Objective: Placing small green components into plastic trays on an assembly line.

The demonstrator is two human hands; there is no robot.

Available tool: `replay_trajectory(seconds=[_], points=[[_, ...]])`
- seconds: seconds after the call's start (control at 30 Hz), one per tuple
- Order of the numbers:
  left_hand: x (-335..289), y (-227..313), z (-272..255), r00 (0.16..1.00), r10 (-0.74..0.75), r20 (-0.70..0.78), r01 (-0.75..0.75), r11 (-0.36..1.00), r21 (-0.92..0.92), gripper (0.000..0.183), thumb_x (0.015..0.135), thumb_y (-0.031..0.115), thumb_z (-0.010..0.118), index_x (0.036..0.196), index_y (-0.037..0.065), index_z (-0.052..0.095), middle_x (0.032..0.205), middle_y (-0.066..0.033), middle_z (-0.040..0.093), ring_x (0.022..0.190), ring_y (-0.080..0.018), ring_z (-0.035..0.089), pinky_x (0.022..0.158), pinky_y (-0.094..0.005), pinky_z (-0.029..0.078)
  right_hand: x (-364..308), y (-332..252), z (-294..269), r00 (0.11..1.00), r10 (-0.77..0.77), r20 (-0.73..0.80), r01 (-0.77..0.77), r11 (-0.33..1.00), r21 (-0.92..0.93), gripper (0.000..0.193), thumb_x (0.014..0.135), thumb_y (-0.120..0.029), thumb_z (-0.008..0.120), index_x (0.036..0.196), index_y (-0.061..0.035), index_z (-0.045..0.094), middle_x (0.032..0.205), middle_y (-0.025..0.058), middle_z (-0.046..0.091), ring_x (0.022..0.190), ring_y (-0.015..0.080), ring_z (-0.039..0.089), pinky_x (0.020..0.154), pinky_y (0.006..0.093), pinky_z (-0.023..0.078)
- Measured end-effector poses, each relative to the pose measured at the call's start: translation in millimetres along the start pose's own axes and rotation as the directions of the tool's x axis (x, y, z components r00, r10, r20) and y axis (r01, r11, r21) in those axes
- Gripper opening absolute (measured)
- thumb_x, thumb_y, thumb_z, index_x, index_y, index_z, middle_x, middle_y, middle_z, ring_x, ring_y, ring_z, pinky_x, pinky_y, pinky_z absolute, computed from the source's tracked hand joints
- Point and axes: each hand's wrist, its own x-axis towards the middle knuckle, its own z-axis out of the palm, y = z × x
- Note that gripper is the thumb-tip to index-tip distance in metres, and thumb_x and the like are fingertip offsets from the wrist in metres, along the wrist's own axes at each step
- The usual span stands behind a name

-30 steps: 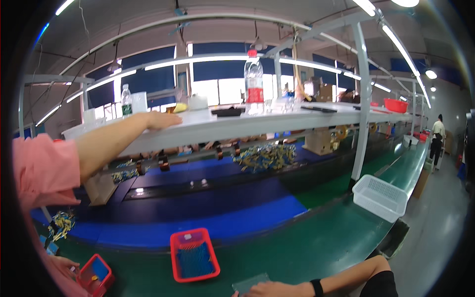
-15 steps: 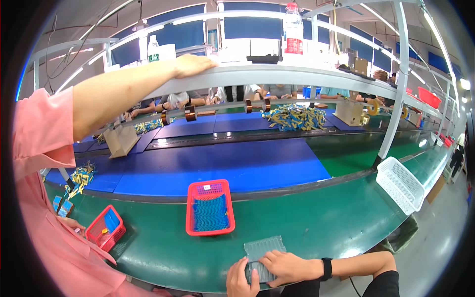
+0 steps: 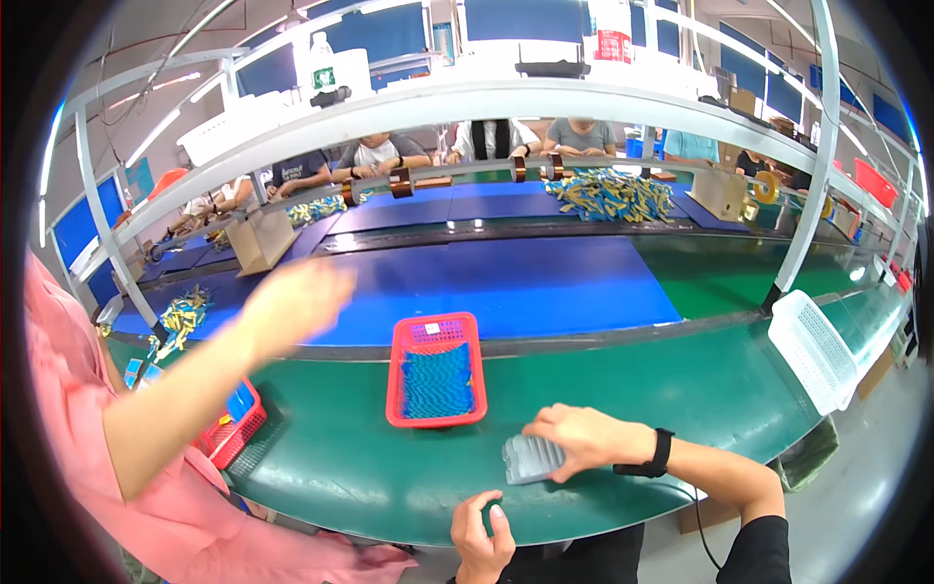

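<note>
A clear ribbed plastic tray (image 3: pixel 526 460) lies on the green table in front of me. My right hand (image 3: pixel 584 440), with a black band at the wrist, grips it by its right side, the fingers curled over the edge. At the table's near edge is my left hand (image 3: pixel 483 537), holding nothing, its thumb and fingers apart. Beyond the tray and to its left stands a red basket (image 3: pixel 397 397), filled with rows of small blue pieces (image 3: pixel 438 383).
At my left a co-worker in pink stretches a blurred arm (image 3: pixel 209 375) over a second red basket (image 3: pixel 238 444). A white basket (image 3: pixel 812 355) stands far right. Blue mats (image 3: pixel 467 292) and a pile of blue-yellow strips (image 3: pixel 613 195) lie beyond, under a shelf frame (image 3: pixel 486 105).
My right hand has moved the clear tray a little away from me. My left hand has come off it. The co-worker's arm has dropped from the shelf. The whole view has shifted slightly.
</note>
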Motion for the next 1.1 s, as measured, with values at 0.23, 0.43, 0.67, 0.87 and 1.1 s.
replay_trajectory(seconds=[0.23,0.43,0.67,0.87,1.1], points=[[-18,13,-9,1.0,-0.028,-0.006,0.029,0.993,0.116,0.014,0.101,0.01,0.059,0.107,0.003,0.069,0.097,-0.0197,0.07,0.09,-0.0417,0.066,0.082,-0.048,0.052,-7,-8,15,0.997,-0.075,0.01,0.075,0.997,0.007,0.083,0.075,-0.037,0.087,0.142,-0.0031,0.054,0.125,0.0179,0.061,0.118,0.0367,0.06,0.1,0.0473,0.051],[-11,-6,-4,0.998,0.06,0.028,-0.063,0.991,0.116,0.017,0.091,0.009,0.064,0.104,0.0,0.07,0.095,-0.0131,0.075,0.085,-0.035,0.071,0.081,-0.0421,0.054,-15,0,12,0.999,0.048,0.007,-0.048,0.998,-0.05,0.081,0.074,-0.04,0.086,0.139,-0.0012,0.056,0.122,0.0187,0.065,0.113,0.0379,0.064,0.096,0.0476,0.054],[-9,-2,-7,0.997,0.053,0.056,-0.06,0.991,0.119,0.014,0.092,0.009,0.065,0.101,0.001,0.071,0.094,-0.0145,0.074,0.089,-0.0361,0.07,0.082,-0.0436,0.054,-32,-11,-34,0.996,0.011,-0.088,-0.021,0.992,-0.125,0.073,0.072,-0.039,0.086,0.129,0.0002,0.062,0.112,0.0178,0.067,0.106,0.0363,0.066,0.088,0.0475,0.057],[-10,10,-7,0.996,0.052,0.07,-0.063,0.985,0.16,0.013,0.097,0.009,0.062,0.1,0.001,0.071,0.094,-0.0171,0.073,0.089,-0.0392,0.068,0.082,-0.0456,0.054,-91,-31,-139,0.919,-0.023,-0.394,-0.095,0.956,-0.279,0.069,0.068,-0.036,0.087,0.124,-0.0009,0.066,0.108,0.0166,0.069,0.1,0.0361,0.067,0.083,0.0454,0.058],[-10,14,-5,0.996,0.045,0.077,-0.061,0.976,0.209,0.014,0.101,0.009,0.06,0.099,0.001,0.071,0.094,-0.019,0.071,0.089,-0.0418,0.066,0.082,-0.0473,0.053,-156,-39,-205,0.84,0.109,-0.531,-0.345,0.863,-0.369,0.073,0.066,-0.038,0.087,0.124,0.0013,0.067,0.11,0.0163,0.071,0.105,0.0337,0.067,0.084,0.0416,0.057]])
